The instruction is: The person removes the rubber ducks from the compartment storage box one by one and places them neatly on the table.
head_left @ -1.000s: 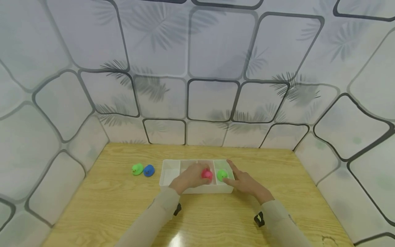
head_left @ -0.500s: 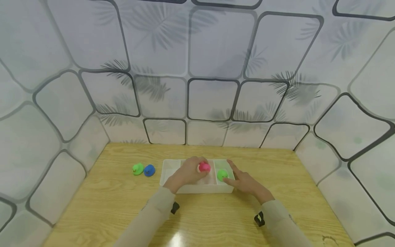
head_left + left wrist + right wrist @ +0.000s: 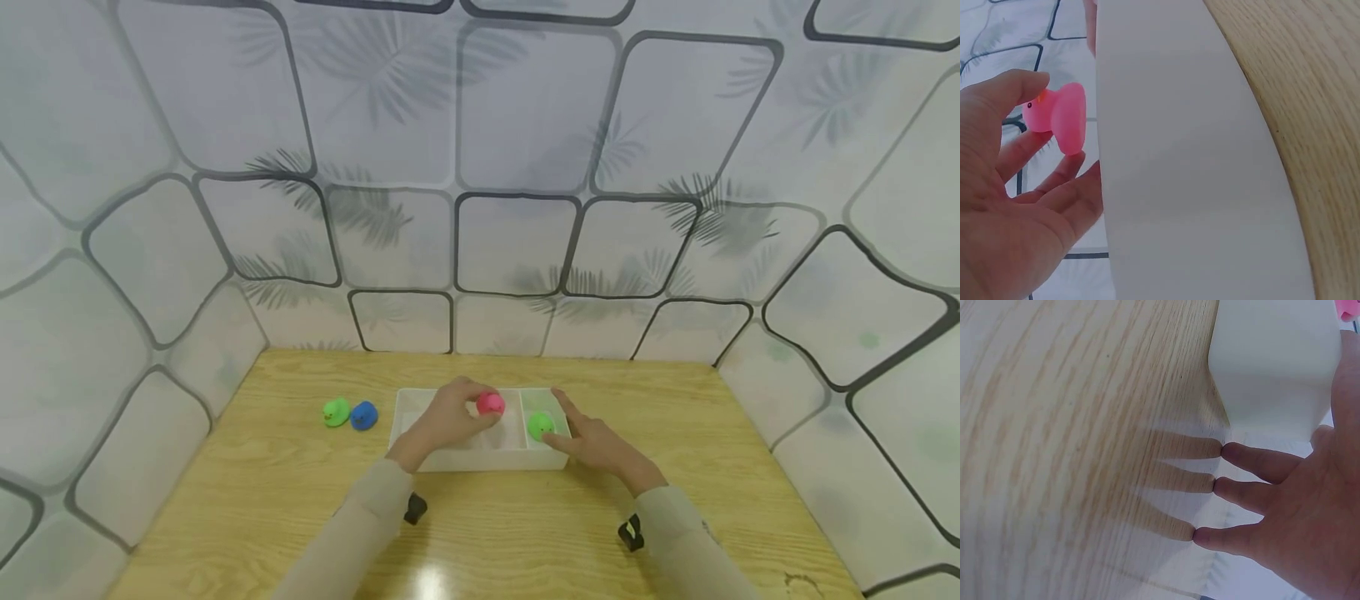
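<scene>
My left hand (image 3: pixel 450 417) pinches a pink rubber duck (image 3: pixel 491 403) between thumb and fingertips, over the middle of a white divided box (image 3: pixel 480 460). In the left wrist view, the pink duck (image 3: pixel 1069 119) shows above the box's long side wall (image 3: pixel 1179 150). A bright green rubber duck (image 3: pixel 540 426) sits in the rightmost compartment. My right hand (image 3: pixel 597 442) lies spread at that end, its thumb over the front corner near the green duck. Several fingertips (image 3: pixel 1229 450) of this hand touch the table beside the box's end.
A green duck (image 3: pixel 336 412) and a blue duck (image 3: pixel 363 415) stand side by side on the wooden table (image 3: pixel 300 483), left of the box. Patterned white walls (image 3: pixel 517 250) enclose the table at the back and both sides.
My left hand has lifted the pink duck up out of the compartment beside the green duck and shifted it slightly left. The right hand has stayed in place.
</scene>
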A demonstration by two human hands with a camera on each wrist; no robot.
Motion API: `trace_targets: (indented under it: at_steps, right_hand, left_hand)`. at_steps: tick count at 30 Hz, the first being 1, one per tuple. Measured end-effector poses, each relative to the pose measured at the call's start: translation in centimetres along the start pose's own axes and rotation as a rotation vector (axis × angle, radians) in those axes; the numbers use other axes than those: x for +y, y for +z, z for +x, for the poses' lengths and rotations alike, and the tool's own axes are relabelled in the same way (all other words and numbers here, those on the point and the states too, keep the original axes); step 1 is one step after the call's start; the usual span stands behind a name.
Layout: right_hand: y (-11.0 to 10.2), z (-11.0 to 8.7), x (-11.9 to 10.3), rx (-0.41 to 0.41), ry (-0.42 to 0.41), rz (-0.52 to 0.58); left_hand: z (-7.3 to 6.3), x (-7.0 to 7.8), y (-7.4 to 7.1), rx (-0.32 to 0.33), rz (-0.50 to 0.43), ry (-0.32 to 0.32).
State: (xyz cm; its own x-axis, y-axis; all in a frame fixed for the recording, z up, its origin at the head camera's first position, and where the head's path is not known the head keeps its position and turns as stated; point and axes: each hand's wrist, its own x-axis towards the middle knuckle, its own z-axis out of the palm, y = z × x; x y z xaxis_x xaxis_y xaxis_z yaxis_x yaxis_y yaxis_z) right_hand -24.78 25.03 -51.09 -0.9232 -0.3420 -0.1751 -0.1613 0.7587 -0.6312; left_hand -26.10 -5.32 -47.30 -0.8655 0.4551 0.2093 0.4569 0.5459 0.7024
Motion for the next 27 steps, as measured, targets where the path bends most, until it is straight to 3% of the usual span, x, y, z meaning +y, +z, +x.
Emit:
trace_targets:
  at_steps: [7, 10, 22, 27]
  right_hand:
    - [-0.2, 0.0, -0.1, -0.003, -0.01, 0.001]
    - [-0.2, 0.0, -0.1, -0.007, -0.014, 0.001]
    - [-0.2, 0.0, -0.2, -0.017, -0.003, 0.025]
    - [-0.2, 0.0, -0.2, -0.013, 0.001, 0.024]
  left_hand:
    - [-0.2, -0.5, -0.6, 0.099, -0.205, -0.113]
    - [-0.2, -0.7, -0.8, 0.139, -0.251, -0.154]
    - [-0.8, -2.0, -1.4, 0.257, -0.309, -0.259]
    - [-1.2, -2.6, -1.9, 0.282, -0.309, -0.267]
